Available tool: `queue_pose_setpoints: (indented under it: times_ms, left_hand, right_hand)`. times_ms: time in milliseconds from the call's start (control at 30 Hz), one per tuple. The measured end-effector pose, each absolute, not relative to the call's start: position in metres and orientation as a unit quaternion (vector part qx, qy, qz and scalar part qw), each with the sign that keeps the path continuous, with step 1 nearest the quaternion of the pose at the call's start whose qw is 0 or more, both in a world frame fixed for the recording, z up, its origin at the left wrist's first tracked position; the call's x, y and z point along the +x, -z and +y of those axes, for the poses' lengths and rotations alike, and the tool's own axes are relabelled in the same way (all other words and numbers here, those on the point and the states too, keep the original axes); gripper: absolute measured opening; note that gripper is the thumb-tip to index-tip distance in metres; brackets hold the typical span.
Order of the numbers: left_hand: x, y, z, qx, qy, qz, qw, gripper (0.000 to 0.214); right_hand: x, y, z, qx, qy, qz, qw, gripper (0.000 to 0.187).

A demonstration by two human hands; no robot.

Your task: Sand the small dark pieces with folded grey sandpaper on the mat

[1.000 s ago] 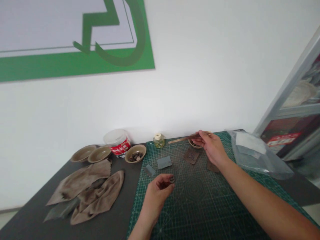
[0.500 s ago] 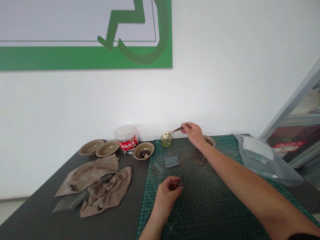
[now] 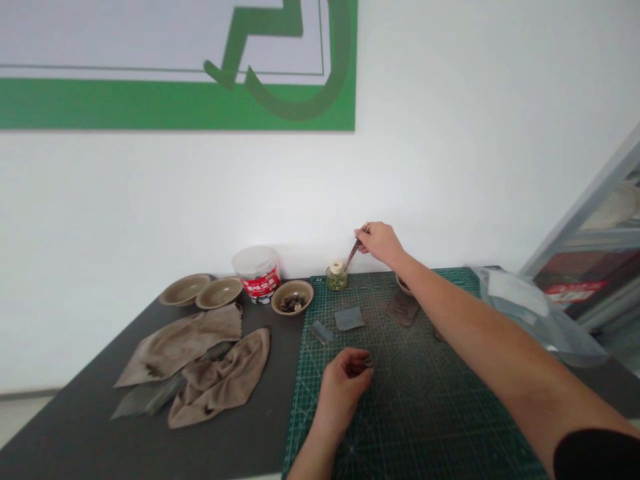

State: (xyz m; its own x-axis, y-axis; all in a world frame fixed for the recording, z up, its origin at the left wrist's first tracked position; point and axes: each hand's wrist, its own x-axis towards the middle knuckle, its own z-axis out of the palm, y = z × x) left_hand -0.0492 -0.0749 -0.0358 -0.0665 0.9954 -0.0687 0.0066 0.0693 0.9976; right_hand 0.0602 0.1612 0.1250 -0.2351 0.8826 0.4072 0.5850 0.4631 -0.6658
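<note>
Stick (image 3: 353, 253), pinched in the right hand (image 3: 380, 243), slants down at the jar (image 3: 337, 279); the left hand (image 3: 345, 385), fingers curled, pinches a small piece (image 3: 369, 361) above the mat (image 3: 425, 413). Work looks partway done; bits (image 3: 291, 305) wait in the bowl (image 3: 277, 302).

Lit brightly across the wall (image 3: 450, 133) behind the right fingers (image 3: 361, 235), dimmer over the cutting mat (image 3: 425, 413) beneath the left fingers (image 3: 358, 357), with soft, faint shadows and a pale sheen on the plastic bag (image 3: 540, 320) to their right. Slightly soft throughout, with fine detail lost between the left fingers. Smeared and stretched at the shelving (image 3: 600, 237) far right of both.
</note>
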Motion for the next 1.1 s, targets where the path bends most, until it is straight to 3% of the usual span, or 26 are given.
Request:
queue_pose_setpoints:
  times_ms: [233, 533, 800, 1100]
  left_hand:
    - [-0.051, 0.034, -0.076, 0.477, -0.487, 0.538, 0.495, 0.027]
    - [-0.049, 0.031, -0.076, 0.468, -0.492, 0.539, 0.499, 0.027]
    - [-0.050, 0.034, -0.077, 0.474, -0.489, 0.538, 0.497, 0.027]
    - [-0.049, 0.030, -0.076, 0.474, -0.496, 0.537, 0.490, 0.027]
  right_hand:
    - [0.062, -0.119, 0.150, -0.439, -0.175, -0.752, 0.460, 0.037]
    - [0.061, -0.106, 0.158, -0.452, -0.249, -0.739, 0.433, 0.034]
    - [0.057, -0.106, 0.156, -0.448, -0.211, -0.770, 0.402, 0.033]
    - [0.028, -0.107, 0.158, -0.462, -0.125, -0.826, 0.297, 0.033]
